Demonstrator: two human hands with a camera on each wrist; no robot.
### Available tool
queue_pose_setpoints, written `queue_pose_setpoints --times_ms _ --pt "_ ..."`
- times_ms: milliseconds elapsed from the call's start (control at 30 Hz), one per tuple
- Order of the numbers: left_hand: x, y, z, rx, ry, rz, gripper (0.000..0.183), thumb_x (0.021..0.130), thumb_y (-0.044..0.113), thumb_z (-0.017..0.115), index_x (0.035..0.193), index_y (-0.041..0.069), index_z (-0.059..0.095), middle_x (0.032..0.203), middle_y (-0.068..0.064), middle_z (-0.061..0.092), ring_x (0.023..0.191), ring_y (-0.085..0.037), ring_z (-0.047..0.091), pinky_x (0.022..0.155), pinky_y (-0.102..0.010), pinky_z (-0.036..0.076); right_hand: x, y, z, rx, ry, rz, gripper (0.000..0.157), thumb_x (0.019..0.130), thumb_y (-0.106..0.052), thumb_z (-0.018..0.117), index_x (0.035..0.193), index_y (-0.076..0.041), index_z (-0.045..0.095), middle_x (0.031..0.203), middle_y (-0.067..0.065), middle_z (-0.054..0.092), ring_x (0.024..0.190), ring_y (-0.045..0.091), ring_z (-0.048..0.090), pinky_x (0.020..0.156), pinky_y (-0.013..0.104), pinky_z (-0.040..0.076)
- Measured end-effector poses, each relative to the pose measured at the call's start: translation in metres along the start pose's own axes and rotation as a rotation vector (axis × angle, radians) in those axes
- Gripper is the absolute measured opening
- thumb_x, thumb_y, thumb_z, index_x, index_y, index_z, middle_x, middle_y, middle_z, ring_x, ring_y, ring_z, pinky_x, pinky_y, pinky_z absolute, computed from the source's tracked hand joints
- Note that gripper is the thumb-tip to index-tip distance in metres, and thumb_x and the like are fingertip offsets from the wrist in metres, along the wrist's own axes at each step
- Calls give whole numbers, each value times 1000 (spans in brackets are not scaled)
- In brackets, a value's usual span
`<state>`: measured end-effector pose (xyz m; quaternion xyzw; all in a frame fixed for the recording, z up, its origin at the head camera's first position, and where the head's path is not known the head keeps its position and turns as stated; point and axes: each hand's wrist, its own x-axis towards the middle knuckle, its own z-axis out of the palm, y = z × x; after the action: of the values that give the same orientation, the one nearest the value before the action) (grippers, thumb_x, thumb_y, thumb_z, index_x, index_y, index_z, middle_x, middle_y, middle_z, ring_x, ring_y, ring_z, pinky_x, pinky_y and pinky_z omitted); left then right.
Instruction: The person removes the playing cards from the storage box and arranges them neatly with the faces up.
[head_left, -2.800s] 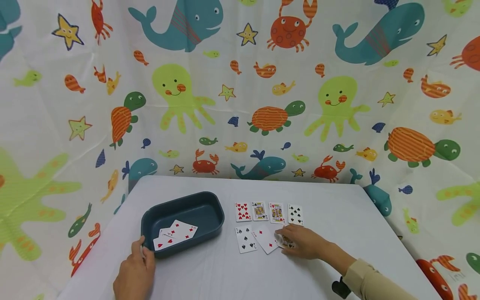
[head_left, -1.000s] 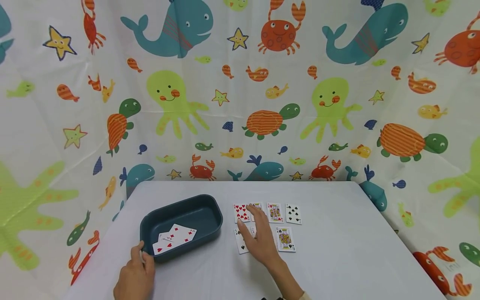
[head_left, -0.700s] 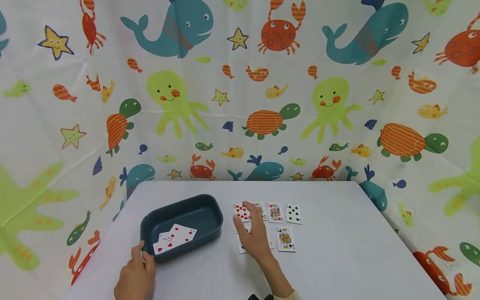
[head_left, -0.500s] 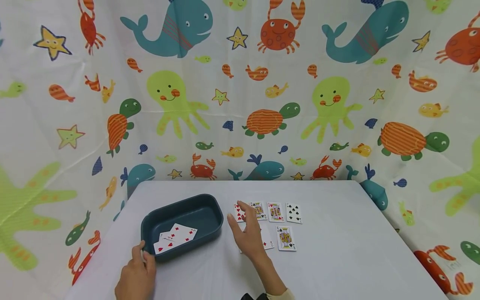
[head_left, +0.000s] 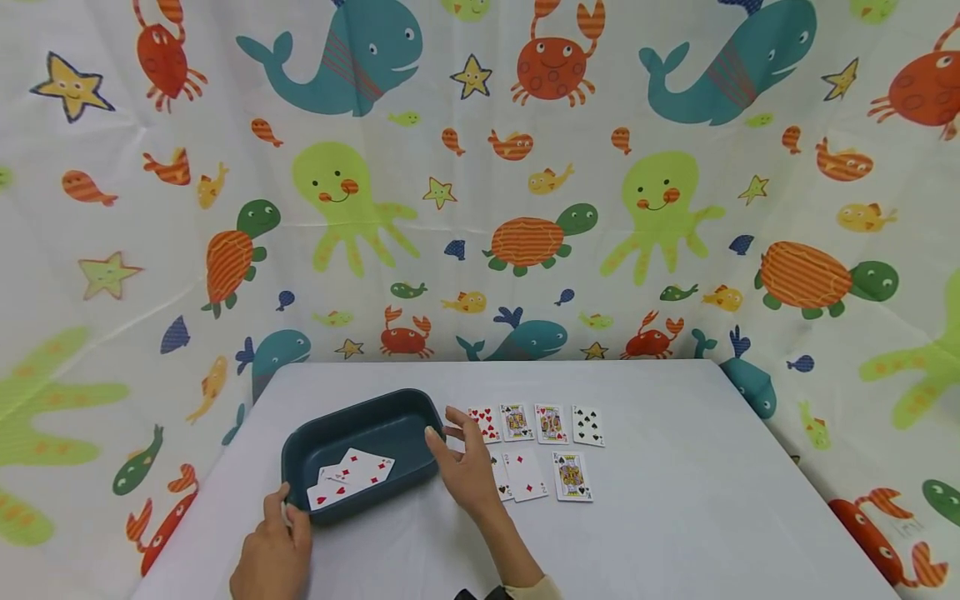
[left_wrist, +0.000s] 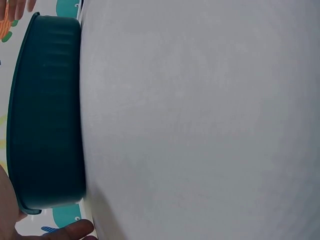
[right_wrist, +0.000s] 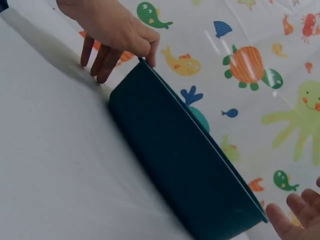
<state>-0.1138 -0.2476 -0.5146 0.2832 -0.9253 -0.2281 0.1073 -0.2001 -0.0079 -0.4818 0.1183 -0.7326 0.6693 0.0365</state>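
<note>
A dark teal plastic bin [head_left: 375, 495] stands at the left of the table. My left hand [head_left: 273, 546] holds its left end; in the right wrist view the left hand's thumb and finger [right_wrist: 142, 45] pinch the rim. Inside the bin lie several playing cards [head_left: 367, 467], hearts and diamonds, overlapping face up. My right hand [head_left: 468, 471] is beside the bin's right end, fingers spread and holding nothing, fingertips close to the rim. It partly covers a spade card [head_left: 501, 479] and a hearts card [head_left: 487, 423].
Face-up cards form two rows right of the bin. Behind are a black-suited face card [head_left: 517, 422], the king of hearts [head_left: 551, 423] and a spade card [head_left: 588, 426]. In front are a diamond card [head_left: 525, 475] and a king of spades [head_left: 572, 477]. A sea-animal curtain [head_left: 480, 283] hangs behind the table.
My right hand let go of the king of spades, passed left over the cards and now reaches the bin's right end. The left hand and bin have stayed in place.
</note>
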Motion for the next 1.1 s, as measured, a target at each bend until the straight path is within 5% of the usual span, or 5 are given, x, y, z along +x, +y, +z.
queue_pose_setpoints --times_ms 600,1100 --pt "0 0 1 2 8 -10 44 106 26 39 145 5 35 68 -10 51 69 -32 57 62 -52 52 13 -6 38 14 -82 35 62 99 -49 61 148 -13 49 147 6 52 128 24 58 102 43 50" --pt "0 1 2 6 8 -8 44 106 25 39 145 5 35 68 -11 49 66 -30 55 60 -49 50 25 -13 64 -265 -214 54 70 95 -54 64 146 -8 50 144 10 54 128 32 57 99 48 52"
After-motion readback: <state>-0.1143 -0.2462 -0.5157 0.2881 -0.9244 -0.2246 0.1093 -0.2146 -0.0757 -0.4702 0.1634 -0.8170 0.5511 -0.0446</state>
